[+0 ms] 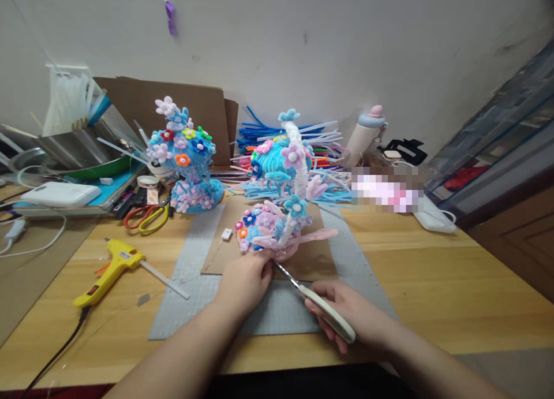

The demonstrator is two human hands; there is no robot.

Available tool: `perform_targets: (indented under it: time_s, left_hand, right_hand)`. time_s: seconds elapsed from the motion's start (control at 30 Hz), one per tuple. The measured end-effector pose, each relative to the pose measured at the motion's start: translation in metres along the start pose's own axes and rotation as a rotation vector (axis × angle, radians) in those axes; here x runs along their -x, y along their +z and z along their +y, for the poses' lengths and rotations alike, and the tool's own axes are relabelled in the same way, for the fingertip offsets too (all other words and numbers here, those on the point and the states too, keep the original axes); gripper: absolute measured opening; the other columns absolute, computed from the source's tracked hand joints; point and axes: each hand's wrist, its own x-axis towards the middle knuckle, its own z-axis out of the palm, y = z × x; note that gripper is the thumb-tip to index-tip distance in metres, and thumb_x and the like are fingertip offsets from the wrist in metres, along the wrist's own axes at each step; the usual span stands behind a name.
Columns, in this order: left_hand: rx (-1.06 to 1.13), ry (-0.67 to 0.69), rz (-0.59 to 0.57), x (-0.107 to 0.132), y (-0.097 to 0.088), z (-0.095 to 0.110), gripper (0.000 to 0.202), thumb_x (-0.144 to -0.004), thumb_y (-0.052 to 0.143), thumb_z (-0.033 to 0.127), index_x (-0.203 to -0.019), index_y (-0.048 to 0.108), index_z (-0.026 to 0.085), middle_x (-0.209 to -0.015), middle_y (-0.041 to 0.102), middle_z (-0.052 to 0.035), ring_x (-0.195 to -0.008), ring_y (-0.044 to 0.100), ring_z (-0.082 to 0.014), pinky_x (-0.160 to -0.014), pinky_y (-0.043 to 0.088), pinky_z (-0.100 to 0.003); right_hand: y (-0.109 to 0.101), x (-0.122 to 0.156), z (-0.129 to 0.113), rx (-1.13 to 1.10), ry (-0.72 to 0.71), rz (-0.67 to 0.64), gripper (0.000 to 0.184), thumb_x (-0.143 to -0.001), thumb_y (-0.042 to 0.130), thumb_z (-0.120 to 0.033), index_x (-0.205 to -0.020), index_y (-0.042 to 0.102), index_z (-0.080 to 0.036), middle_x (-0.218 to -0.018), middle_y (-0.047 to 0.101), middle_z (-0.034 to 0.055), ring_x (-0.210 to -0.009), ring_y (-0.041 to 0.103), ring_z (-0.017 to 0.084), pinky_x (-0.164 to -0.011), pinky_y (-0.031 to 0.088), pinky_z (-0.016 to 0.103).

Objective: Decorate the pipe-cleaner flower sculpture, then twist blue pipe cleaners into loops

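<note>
In the head view, a pipe-cleaner flower ornament (259,226) stands on a brown cardboard sheet (320,266), with small flowers round its base, a blue domed top and a white wrapped curved stem (299,182). My left hand (249,275) is closed at the ornament's front lower edge; its fingertips are partly hidden. Scissors with pale handles (331,315) are gripped in my right hand (341,309). Their metal blades point up and left, with the tip beside my left fingers at the ornament's edge. What lies between the blades is too small to tell.
A yellow glue gun (115,269) with its cord lies left on the table. Behind it are red-and-yellow-handled scissors (147,217) and a second flower ornament (182,156). Pipe cleaners (285,136) are piled at the back; a bottle (366,136) stands right. A grey cutting mat (182,312) lies underneath.
</note>
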Motion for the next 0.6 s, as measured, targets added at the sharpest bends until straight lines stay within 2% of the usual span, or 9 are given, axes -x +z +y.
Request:
perform_targets:
  time_s: [0.23, 0.37, 0.5, 0.6]
  left_hand:
    - [-0.015, 0.023, 0.002, -0.001, 0.003, -0.002, 0.026, -0.087, 0.044, 0.027, -0.106, 0.060, 0.032, -0.100, 0.069, 0.0016, -0.086, 0.065, -0.0214, -0.066, 0.046, -0.029]
    - [-0.034, 0.033, -0.005, -0.001, 0.003, -0.003, 0.025, -0.087, 0.044, 0.027, -0.104, 0.061, 0.030, -0.100, 0.069, 0.0005, -0.087, 0.065, -0.0218, -0.067, 0.047, -0.029]
    - [-0.041, 0.054, 0.000, 0.000, 0.004, -0.003, 0.023, -0.087, 0.043, 0.025, -0.100, 0.062, 0.028, -0.100, 0.069, 0.0000, -0.087, 0.065, -0.0216, -0.068, 0.047, -0.030]
    - [-0.046, 0.042, 0.004, 0.000, 0.004, -0.002, 0.024, -0.087, 0.043, 0.026, -0.101, 0.062, 0.029, -0.099, 0.070, 0.0005, -0.084, 0.066, -0.0221, -0.066, 0.048, -0.031]
  right_hand:
    - [0.003, 0.001, -0.004, 0.060, 0.019, 0.031, 0.029, -0.078, 0.053, -0.047, -0.073, 0.045, -0.019, -0.044, 0.049, -0.0070, -0.030, 0.040, 0.006, -0.029, 0.033, 0.015]
    - [-0.003, 0.009, -0.011, 0.216, 0.076, 0.069, 0.030, -0.077, 0.053, -0.048, -0.072, 0.045, -0.019, -0.047, 0.049, -0.0063, -0.033, 0.041, 0.007, -0.032, 0.033, 0.018]
    - [-0.025, 0.031, -0.017, 0.545, -0.009, 0.091, 0.030, -0.077, 0.055, -0.046, -0.068, 0.053, -0.018, -0.053, 0.053, -0.0027, -0.046, 0.048, 0.009, -0.040, 0.032, 0.018]
    - [-0.050, 0.052, -0.015, 0.779, -0.109, 0.176, 0.028, -0.077, 0.054, -0.045, -0.069, 0.061, -0.018, -0.064, 0.061, 0.0010, -0.058, 0.054, 0.012, -0.050, 0.037, 0.020]
